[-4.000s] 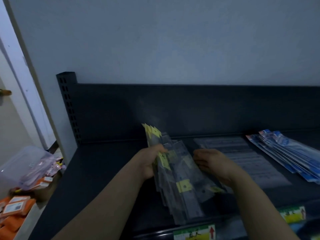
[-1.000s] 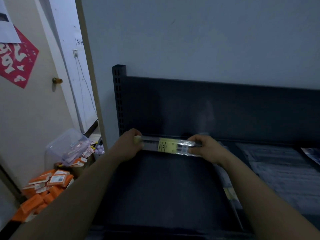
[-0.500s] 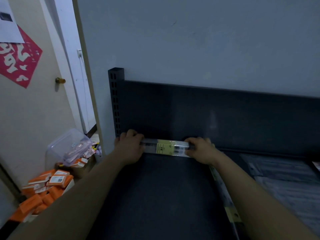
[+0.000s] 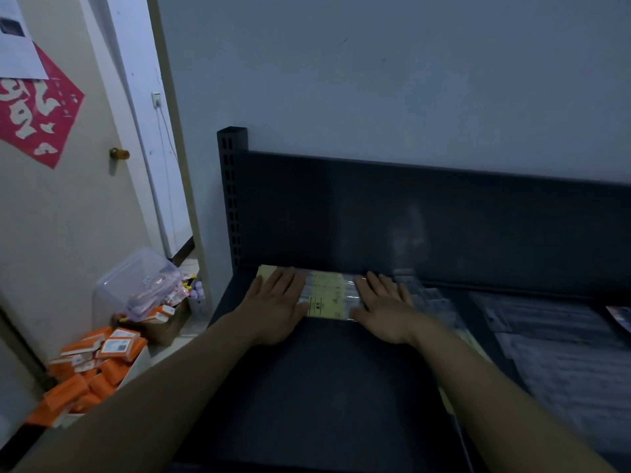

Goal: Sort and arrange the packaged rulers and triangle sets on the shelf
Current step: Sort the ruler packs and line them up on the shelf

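A stack of clear ruler packages with yellow labels [image 4: 327, 295] lies flat and sideways at the back left of the dark shelf [image 4: 307, 387], against its back panel. My left hand [image 4: 276, 302] rests flat on the stack's left end with straight fingers. On the right end lies my right hand [image 4: 384, 305], flat too. More clear packages [image 4: 553, 339] lie flat on the shelf to the right. Another yellow-labelled package [image 4: 474, 346] lies partly hidden under my right forearm.
The shelf's perforated upright [image 4: 232, 199] stands at the back left corner. A blue-printed package [image 4: 619, 315] shows at the right edge. On the floor to the left stand a clear plastic bin [image 4: 136, 285] and a box of orange packets [image 4: 99, 363], beside a door [image 4: 61, 206].
One second ago both hands gripped the stack on edge near the back panel. The stack now lies flat on the shelf, and both hands have opened and press on it.
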`<state>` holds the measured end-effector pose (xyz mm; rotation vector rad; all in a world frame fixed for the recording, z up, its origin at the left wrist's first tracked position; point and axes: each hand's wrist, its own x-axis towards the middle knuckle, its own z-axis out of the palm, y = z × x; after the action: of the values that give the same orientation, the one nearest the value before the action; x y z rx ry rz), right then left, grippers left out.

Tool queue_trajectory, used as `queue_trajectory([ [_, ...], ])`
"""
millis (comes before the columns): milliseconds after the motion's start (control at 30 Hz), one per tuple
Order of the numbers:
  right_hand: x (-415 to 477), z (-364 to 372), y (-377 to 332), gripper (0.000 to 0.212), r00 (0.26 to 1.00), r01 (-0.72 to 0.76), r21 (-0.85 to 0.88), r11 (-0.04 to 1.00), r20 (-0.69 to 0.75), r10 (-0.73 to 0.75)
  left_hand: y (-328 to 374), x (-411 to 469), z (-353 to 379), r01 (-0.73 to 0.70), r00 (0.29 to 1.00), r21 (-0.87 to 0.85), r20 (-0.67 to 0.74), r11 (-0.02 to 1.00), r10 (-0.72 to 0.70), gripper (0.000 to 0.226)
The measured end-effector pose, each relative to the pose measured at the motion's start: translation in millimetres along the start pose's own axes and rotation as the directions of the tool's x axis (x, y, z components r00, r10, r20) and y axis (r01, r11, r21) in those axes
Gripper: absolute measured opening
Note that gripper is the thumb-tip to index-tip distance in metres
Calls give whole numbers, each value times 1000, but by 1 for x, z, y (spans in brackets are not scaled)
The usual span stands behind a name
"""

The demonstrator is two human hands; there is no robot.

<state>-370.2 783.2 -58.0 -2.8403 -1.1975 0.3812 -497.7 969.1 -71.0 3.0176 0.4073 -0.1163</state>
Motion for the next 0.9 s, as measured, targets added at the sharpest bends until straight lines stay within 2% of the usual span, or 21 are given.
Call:
queue_trajectory([
  [267, -41, 15, -11, 71, 1000, -4, -26, 1000, 25, 4, 10, -39, 3, -8, 999, 13, 49, 1000, 7, 63],
  [467, -68, 25, -19, 69, 1000, 2, -40, 999, -9, -2, 17, -66, 5, 7, 999, 22, 52, 1000, -8, 66],
  [733, -99, 33, -32, 66, 1000, 7, 22, 1000, 12, -7, 20, -94, 6, 12, 997, 9, 72, 1000, -12, 65],
  [800, -105, 32, -33, 64, 999, 29, 100, 995, -30, -26, 20, -98, 6, 20, 999, 17, 47, 1000, -21, 66],
  [900, -119, 25, -22, 62, 972, 96, 261, 961, -233, -34, 28, -102, 0, 15, 997, 4, -81, 1000, -15, 61],
])
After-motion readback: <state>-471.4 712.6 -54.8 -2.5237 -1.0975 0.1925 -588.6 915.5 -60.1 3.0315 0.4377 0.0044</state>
